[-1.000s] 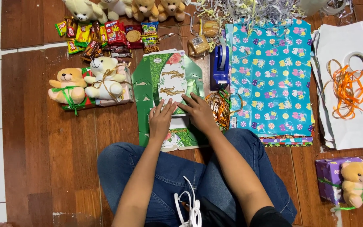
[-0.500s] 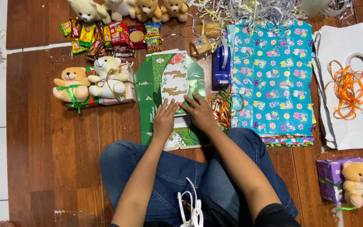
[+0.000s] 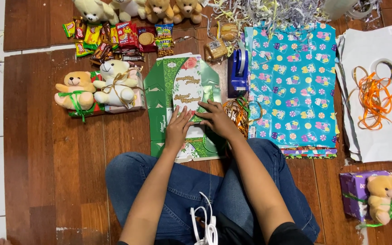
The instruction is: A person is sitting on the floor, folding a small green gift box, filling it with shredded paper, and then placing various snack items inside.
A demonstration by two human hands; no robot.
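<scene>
Glossy card box [image 3: 184, 97]; plush bears [image 3: 97, 86]; wood floor [image 3: 60, 163].

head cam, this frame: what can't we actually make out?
- Green box: the part under the left hand and right hand is hidden, head view.
- Top row of teddies: heads cut off by the top edge.
- Purple box and its bear: cut by the right edge.
- Snack packets: contents too small to tell.
- Floor under the blue paper: covered.
</scene>
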